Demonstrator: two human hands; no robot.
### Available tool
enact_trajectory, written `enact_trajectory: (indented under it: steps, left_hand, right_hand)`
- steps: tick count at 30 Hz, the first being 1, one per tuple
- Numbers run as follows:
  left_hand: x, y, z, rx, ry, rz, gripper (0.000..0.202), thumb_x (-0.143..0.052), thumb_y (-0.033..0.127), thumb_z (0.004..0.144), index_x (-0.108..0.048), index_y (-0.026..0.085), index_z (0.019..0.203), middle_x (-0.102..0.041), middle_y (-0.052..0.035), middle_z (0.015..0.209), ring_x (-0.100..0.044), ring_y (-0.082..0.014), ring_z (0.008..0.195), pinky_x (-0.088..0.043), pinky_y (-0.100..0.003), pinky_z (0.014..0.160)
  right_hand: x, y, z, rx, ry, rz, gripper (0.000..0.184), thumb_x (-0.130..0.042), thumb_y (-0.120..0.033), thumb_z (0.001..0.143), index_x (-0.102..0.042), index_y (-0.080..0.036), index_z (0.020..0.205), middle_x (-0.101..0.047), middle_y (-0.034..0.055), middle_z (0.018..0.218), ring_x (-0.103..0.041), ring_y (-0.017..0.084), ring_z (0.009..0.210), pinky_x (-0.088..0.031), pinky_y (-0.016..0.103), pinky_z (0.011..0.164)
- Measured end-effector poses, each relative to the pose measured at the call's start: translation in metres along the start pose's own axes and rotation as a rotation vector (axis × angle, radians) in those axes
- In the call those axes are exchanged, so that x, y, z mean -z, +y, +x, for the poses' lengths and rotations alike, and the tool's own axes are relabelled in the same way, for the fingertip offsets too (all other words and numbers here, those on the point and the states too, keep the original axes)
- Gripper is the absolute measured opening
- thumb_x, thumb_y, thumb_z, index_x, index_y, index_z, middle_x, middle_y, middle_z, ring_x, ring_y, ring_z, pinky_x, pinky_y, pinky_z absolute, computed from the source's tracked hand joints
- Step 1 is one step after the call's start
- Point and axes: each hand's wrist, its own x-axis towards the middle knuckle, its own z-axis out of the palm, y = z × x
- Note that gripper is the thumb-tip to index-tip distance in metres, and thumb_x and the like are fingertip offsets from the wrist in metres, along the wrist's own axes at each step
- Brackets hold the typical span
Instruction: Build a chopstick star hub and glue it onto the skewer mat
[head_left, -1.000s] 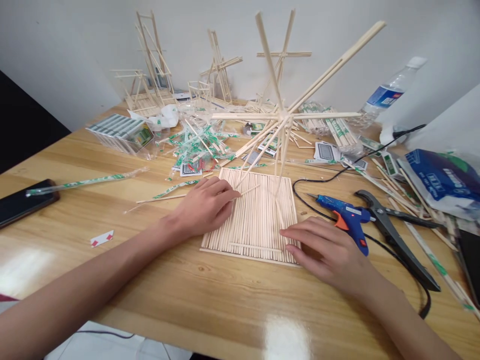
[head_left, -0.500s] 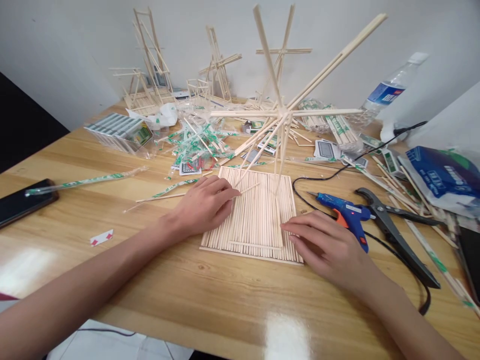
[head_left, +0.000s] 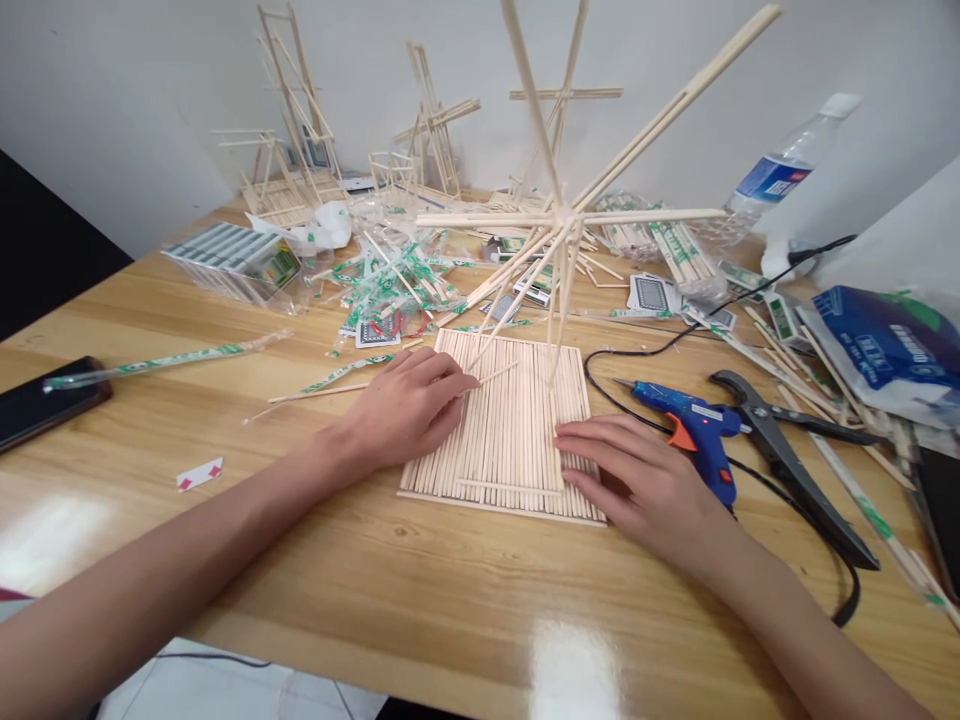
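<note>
Currently resting the left hand (head_left: 409, 412) on the left side of a mat of thin wooden sticks (head_left: 510, 440), flat on the table (head_left: 337, 610) between both forearms. Curled at the fingers, close to the lower end of a slanting stick (head_left: 501, 372) — cannot tell whether pinching it. Holding the right hand (head_left: 637, 468) loosely open at the mat's right side, with fingertips at a lengthwise stick (head_left: 554, 408) and thumb apart from fingers. Near the front edge, a crosswise stick (head_left: 510, 488). Above the mat's far part, a star-shaped stick frame (head_left: 566, 220). To the right, a blue glue gun (head_left: 697, 425) — and beyond, a black hand tool (head_left: 795, 480).
</note>
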Motion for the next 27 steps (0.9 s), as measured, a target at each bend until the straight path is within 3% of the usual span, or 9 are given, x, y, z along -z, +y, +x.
enact_trajectory:
  steps: [27]
  left_hand:
    - [-0.0003,-0.0004,0.0003,-0.007,0.012,0.004,0.028,-0.047,0.02,0.096,-0.069,0.016,0.112,-0.07,-0.0095,0.1,-0.062,-0.0248,0.093,-0.052,-0.041,0.086]
  right_hand:
    - [-0.0025,-0.0049,0.0041,-0.09,0.012,0.092,0.018,-0.065,-0.022,0.094,-0.071,-0.024,0.111,-0.077,0.0048,0.106,-0.069,0.021,0.099,-0.058,0.043,0.089]
